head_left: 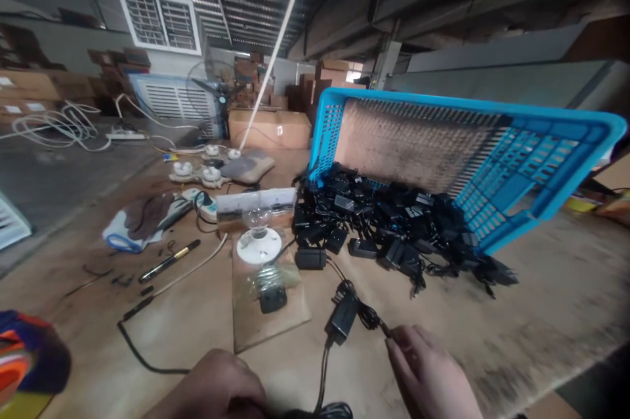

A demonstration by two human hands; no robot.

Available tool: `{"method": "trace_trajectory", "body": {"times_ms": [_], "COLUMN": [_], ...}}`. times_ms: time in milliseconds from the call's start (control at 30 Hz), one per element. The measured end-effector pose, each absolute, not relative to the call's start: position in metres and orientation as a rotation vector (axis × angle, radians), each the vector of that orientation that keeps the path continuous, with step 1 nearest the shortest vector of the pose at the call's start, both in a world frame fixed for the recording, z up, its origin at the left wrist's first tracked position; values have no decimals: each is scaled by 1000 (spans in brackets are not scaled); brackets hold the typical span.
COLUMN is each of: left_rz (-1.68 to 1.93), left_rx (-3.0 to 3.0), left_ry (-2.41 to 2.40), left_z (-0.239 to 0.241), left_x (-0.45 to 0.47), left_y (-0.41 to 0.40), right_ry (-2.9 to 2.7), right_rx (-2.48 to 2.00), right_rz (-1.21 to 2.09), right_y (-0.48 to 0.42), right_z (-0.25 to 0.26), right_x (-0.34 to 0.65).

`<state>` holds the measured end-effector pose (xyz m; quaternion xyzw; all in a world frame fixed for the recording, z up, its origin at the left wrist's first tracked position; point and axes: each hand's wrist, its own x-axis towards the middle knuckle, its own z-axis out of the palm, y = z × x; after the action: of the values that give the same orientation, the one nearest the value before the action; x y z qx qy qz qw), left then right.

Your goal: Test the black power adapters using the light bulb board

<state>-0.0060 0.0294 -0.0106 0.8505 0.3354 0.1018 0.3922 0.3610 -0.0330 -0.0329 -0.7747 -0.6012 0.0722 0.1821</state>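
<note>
Black cord [367, 315] loops from a power adapter [343, 315] to the right hand [426, 366], whose fingers pinch its thin end near the front edge of the worktop [546, 294]. A second lead [322, 373] drops from the adapter past the left hand [211, 386], which sits well apart at the bottom of the view; whether it grips anything cannot be told. Beyond the adapter, a heap of black power adapters [384, 222] spreads across the middle of the worktop, under a tipped blue plastic crate [472, 118] whose lower rim rests among them. Toward the left, a clear glass bulb [256, 222] stands in a white lampholder [252, 245], just beside the heap, with a small black adapter [273, 299] nearer the front edge. Farther left lie a gold-banded black pen [170, 260] and brown work gloves [146, 217] on a white cloth [121, 235].
</note>
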Motion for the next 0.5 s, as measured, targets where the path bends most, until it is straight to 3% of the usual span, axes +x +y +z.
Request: {"method": "trace_trajectory", "body": {"times_ms": [133,267,433,500], "left_rz": [107,204,682,717], "left_rx": [2103,1843,1439,1477], "left_ry": [778,777,848,925], "left_z": [-5,-15,-16,-11], "left_x": [-4,-5,-10,-10], "left_y": [33,37,40,40], "right_ry": [-1540,-1530,-1751,-1764], "right_rx": [-2073,-1516,-1172,-1183], "right_rz": [189,123,839,886], "right_y": [-20,9,4,-4], "right_z": [-9,51,50,26], "right_x": [351,312,228,206]}}
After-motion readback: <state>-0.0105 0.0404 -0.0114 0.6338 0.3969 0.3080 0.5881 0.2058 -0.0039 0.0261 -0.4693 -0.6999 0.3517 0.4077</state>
